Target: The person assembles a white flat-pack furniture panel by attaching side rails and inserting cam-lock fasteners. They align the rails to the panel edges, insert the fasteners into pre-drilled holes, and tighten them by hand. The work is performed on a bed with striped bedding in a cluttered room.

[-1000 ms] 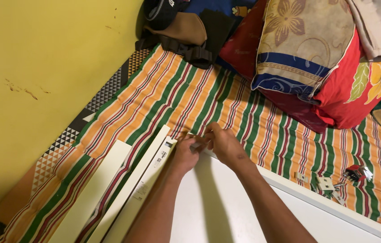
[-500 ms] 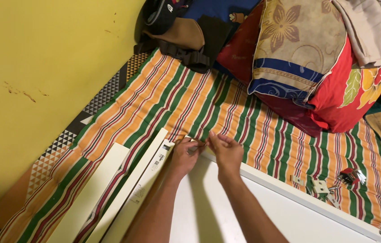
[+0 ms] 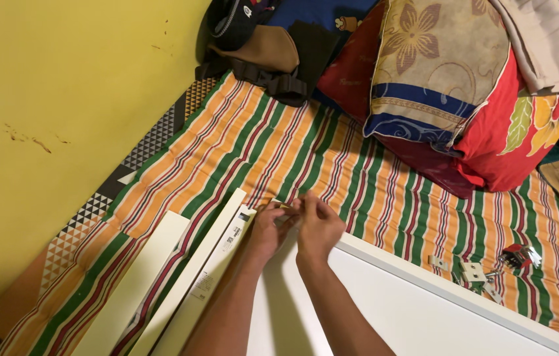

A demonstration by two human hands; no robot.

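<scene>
Here, from the head view, both hands meet at the top corner of the white panel (image 3: 385, 310): the left hand (image 3: 267, 231) and right hand (image 3: 317, 227) pinch a small fitting, too tiny to identify. The panel looks stiff, smooth and light; grip its edges. Loose hardware (image 3: 474, 271) lies just beyond its far edge.

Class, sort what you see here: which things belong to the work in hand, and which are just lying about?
In use:
left hand
right hand
white panel
white boards
small metal fittings

Lying about:
striped mat
patterned pillows
dark bag
brown cloth
</scene>
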